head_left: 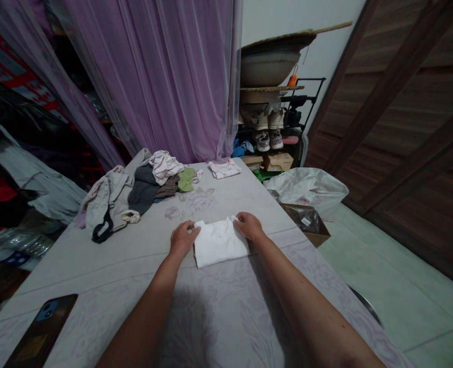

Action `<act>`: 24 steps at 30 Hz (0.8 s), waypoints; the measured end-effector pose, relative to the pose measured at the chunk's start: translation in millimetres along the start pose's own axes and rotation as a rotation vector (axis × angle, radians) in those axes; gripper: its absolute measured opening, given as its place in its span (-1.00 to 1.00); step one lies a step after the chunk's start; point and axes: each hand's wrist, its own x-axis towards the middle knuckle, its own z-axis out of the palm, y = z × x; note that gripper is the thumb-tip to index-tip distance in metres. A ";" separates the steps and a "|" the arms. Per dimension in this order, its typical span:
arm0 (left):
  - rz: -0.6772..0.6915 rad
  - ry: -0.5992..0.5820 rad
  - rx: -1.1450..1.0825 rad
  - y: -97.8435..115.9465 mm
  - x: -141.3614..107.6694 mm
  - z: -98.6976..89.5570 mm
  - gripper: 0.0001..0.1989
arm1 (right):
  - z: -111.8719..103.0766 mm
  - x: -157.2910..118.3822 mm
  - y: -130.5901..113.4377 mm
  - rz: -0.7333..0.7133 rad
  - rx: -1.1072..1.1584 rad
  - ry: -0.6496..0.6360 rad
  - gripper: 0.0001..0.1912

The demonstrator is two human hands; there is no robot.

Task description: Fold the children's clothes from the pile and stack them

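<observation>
Garment [221, 244] white, folded rectangular; left hand [182, 239], right hand [248, 226] pinching upper corners.

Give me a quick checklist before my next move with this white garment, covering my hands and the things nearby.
Left hand on the garment's left edge: ok.
Right hand at its far right corner: ok.
White garment lying flat: not ok, creases show near its far edge.
Underside of the garment: cannot tell, hidden.
Clothes pile apart from the garment: ok.
Phone apart from both hands: ok.
</observation>
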 end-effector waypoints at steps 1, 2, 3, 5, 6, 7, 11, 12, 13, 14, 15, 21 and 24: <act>0.006 -0.005 -0.033 -1.2 0.8 0.4 -0.74 | -0.6 -0.1 2.1 -0.007 0.015 -0.008 -0.80; 0.019 -0.009 -0.053 -3.0 0.9 0.8 -0.72 | -1.4 -1.0 4.7 -0.015 0.034 -0.017 -0.80; 0.036 -0.014 -0.053 -5.0 0.3 0.9 -0.70 | -2.4 -2.1 7.5 -0.023 0.055 -0.024 -0.78; 0.054 -0.029 0.008 -9.0 -1.9 0.0 -0.67 | -5.1 -3.5 12.3 -0.029 0.100 -0.037 -0.74; 0.045 -0.039 0.063 -10.3 -3.4 -0.9 -0.65 | -6.7 -3.4 13.6 -0.035 0.115 -0.055 -0.71; 0.025 -0.053 0.124 -10.9 -5.1 -2.1 -0.63 | -8.1 -2.6 14.1 -0.046 0.113 -0.087 -0.69; 0.004 -0.117 0.270 -3.4 -11.7 -4.9 -0.61 | -10.6 5.3 6.9 -0.094 -0.020 -0.232 -0.68; 0.022 -0.131 0.260 0.6 -12.1 -5.0 -0.66 | -10.8 8.2 3.7 -0.097 -0.046 -0.244 -0.72; 0.032 -0.140 0.232 5.1 -11.2 -5.1 -0.72 | -11.3 11.6 0.5 -0.097 -0.060 -0.246 -0.77; 0.030 -0.143 0.194 9.8 -8.6 -5.5 -0.76 | -12.3 15.6 -2.5 -0.102 -0.064 -0.243 -0.80; 0.019 -0.134 0.154 14.5 -4.0 -6.3 -0.79 | -14.0 20.3 -5.3 -0.110 -0.067 -0.238 -0.82; -0.050 0.048 0.047 26.7 55.0 -15.9 -0.54 | -26.7 50.3 -18.6 -0.098 -0.051 -0.098 -0.66; 0.023 0.021 -0.012 17.9 77.3 -11.5 -0.44 | -21.1 52.7 -24.6 -0.124 -0.126 -0.020 -0.64</act>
